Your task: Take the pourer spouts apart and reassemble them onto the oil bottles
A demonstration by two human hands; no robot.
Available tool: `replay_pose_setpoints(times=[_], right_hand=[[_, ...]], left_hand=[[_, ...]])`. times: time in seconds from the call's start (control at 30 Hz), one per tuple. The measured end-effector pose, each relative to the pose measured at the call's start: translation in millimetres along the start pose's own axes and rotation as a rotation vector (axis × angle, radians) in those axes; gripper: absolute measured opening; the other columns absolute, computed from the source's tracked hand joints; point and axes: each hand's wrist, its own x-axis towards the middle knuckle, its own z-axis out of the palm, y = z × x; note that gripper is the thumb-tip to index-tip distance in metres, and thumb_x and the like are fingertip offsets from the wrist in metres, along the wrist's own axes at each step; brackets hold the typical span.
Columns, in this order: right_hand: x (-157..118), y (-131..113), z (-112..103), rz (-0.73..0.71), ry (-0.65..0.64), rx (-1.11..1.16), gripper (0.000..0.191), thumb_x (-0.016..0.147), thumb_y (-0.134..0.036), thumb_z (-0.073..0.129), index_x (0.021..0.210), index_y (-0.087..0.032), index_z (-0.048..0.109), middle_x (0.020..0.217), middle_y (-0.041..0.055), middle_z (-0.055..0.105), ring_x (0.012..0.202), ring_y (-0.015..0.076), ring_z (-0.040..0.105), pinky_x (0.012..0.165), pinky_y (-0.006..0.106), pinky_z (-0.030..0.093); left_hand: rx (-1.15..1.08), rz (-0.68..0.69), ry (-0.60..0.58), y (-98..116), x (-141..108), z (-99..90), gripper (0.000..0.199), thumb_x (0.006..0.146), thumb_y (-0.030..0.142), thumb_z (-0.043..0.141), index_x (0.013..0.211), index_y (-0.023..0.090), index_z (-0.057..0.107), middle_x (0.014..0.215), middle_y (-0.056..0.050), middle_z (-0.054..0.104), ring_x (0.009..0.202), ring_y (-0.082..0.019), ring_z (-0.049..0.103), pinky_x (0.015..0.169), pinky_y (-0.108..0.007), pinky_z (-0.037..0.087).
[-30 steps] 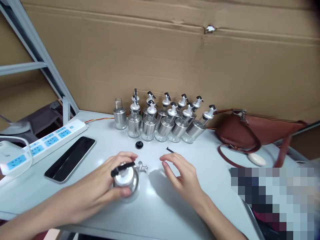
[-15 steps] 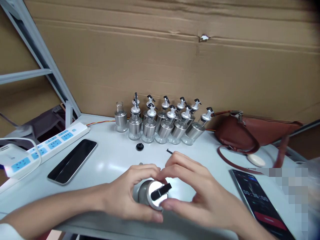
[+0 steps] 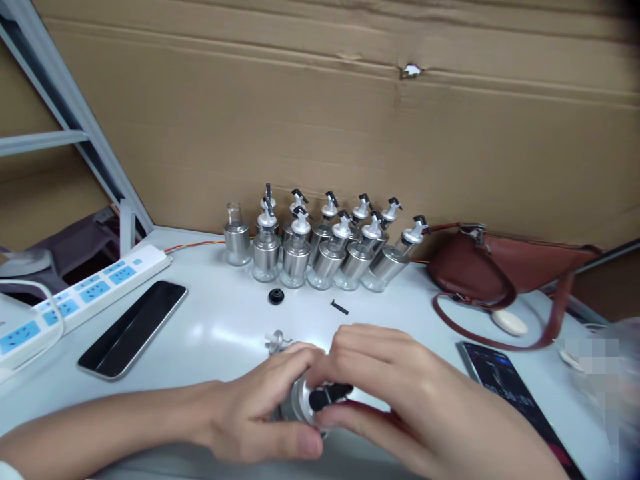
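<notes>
My left hand is wrapped round an oil bottle, which leans near the table's front edge. On its top sits a silver pour spout with a black flip lid. The thumb and fingers of my right hand are closed around this spout, partly covering it. Just beyond my left hand lies a loose silver spout piece. Farther back are a black round stopper and a thin black lever. The bottle's lower body is mostly hidden by my left hand.
Several bottles with spouts stand grouped along the cardboard wall, beside one bottle without a spout. A phone and power strip lie left. A brown bag and a phone showing a timer are right.
My right hand has turned and closed further over the spout, and the bottle has tipped slightly right. The loose silver spout piece and the whole black lever now show. The view has shifted a little.
</notes>
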Motion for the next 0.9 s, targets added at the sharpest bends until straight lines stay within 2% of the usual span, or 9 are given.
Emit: replay_pose_setpoints(times=[0.1,0.2,0.3,0.37,0.43,0.53,0.67,0.77,0.9], right_hand=[[-1.4,-3.0,1.8,-0.006,0.027,-0.043,0.009,0.094,-0.015,0.054,0.097,-0.016,0.062,0.085,0.0004,0.065,0.076,0.0120,0.057,0.072,0.021,0.044],[-0.5,-2.2,5.2,-0.020,0.054,-0.076,0.015,0.097,-0.016,0.048,0.091,-0.015,0.061,0.076,0.0003,0.061,0.069,0.0122,0.053,0.065,0.021,0.044],[1.6,-0.5,8.1,-0.077,0.106,-0.094,0.025,0.099,-0.017,0.042,0.082,-0.016,0.059,0.071,0.0005,0.058,0.064,0.0122,0.051,0.061,0.022,0.043],[2.4,-1.0,9.4,-0.117,0.141,-0.128,0.030,0.100,-0.016,0.039,0.077,-0.016,0.059,0.067,0.0008,0.056,0.061,0.0126,0.049,0.060,0.023,0.042],[2.3,-3.2,10.9,-0.139,0.157,-0.172,0.033,0.100,-0.016,0.037,0.076,-0.016,0.060,0.065,0.0012,0.056,0.060,0.0132,0.048,0.060,0.024,0.043],[1.2,-7.9,13.4,-0.166,0.192,-0.260,0.036,0.101,-0.016,0.034,0.079,-0.016,0.063,0.063,0.0025,0.057,0.059,0.0143,0.049,0.062,0.026,0.044],[0.7,-10.9,14.5,-0.191,0.228,-0.347,0.040,0.102,-0.018,0.034,0.078,-0.015,0.066,0.058,0.0032,0.055,0.059,0.0161,0.049,0.061,0.029,0.044],[1.7,-9.8,13.0,-0.192,0.227,-0.278,0.040,0.102,-0.018,0.035,0.074,-0.016,0.064,0.058,0.0018,0.054,0.059,0.0150,0.049,0.061,0.028,0.044],[3.7,-7.5,14.5,-0.195,0.265,-0.216,0.039,0.102,-0.021,0.038,0.071,-0.017,0.061,0.059,0.0010,0.056,0.055,0.0128,0.048,0.057,0.026,0.041]], left_hand=[[-0.001,-0.083,-0.022,5.9,1.2,-1.5,0.037,0.096,0.053,0.042,0.107,0.018,0.046,0.100,-0.006,0.050,0.094,-0.022,0.051,0.085,-0.035,0.045],[0.013,-0.142,0.000,7.0,2.6,1.0,0.041,0.096,0.058,0.037,0.104,0.018,0.043,0.095,-0.004,0.048,0.086,-0.019,0.049,0.079,-0.033,0.044],[0.037,-0.117,0.068,1.1,3.2,5.8,0.042,0.094,0.061,0.040,0.099,0.020,0.043,0.088,-0.002,0.048,0.082,-0.018,0.048,0.077,-0.032,0.042],[0.042,-0.085,0.086,-3.4,3.5,7.5,0.034,0.094,0.055,0.045,0.097,0.021,0.042,0.085,-0.001,0.049,0.079,-0.018,0.049,0.075,-0.031,0.042],[0.053,-0.056,0.092,-6.4,4.0,7.3,0.028,0.094,0.049,0.049,0.098,0.022,0.042,0.085,-0.001,0.051,0.077,-0.018,0.051,0.073,-0.030,0.043],[0.063,-0.055,0.081,-6.2,5.7,4.7,0.031,0.089,0.048,0.055,0.101,0.022,0.042,0.086,-0.002,0.055,0.077,-0.020,0.054,0.071,-0.031,0.045],[0.043,-0.136,0.060,-1.9,10.7,2.9,0.037,0.085,0.058,0.054,0.092,0.022,0.047,0.077,-0.001,0.054,0.071,-0.019,0.052,0.067,-0.029,0.044],[0.018,-0.145,0.113,-3.5,13.0,5.7,0.044,0.083,0.065,0.052,0.077,0.022,0.043,0.068,0.002,0.050,0.063,-0.016,0.047,0.060,-0.027,0.040],[-0.090,-0.161,0.166,-13.4,9.2,12.4,0.055,0.075,0.073,0.058,0.070,0.020,0.042,0.064,0.003,0.047,0.057,-0.012,0.041,0.055,-0.026,0.036]])
